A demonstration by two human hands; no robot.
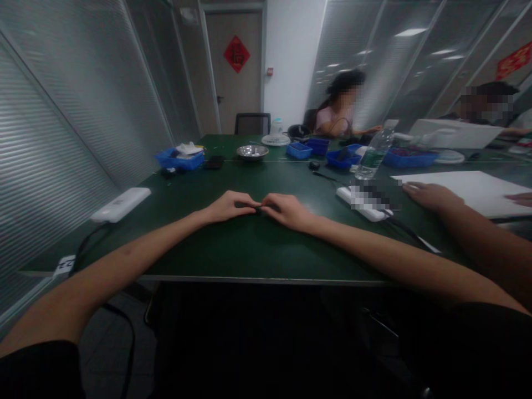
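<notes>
Left hand [230,206] and right hand [286,210] meet tip to tip, thumbs near forefingers; can't tell if they pinch anything, any piece there is too small and blurred. For good control: wrists steady, light even pressure, work low. Green table [249,249] directly under the fingers: dark, smooth, faint sheen. Metal bowl [252,158] beyond the fingertips, well apart

The single wide view looks from the wearer's head, forward and down along the bench [249,252], whose near edge runs low in the frame; left grip [230,206] and right grip [287,210] sit mid-frame, the door [235,100] far off, upper centre.
</notes>
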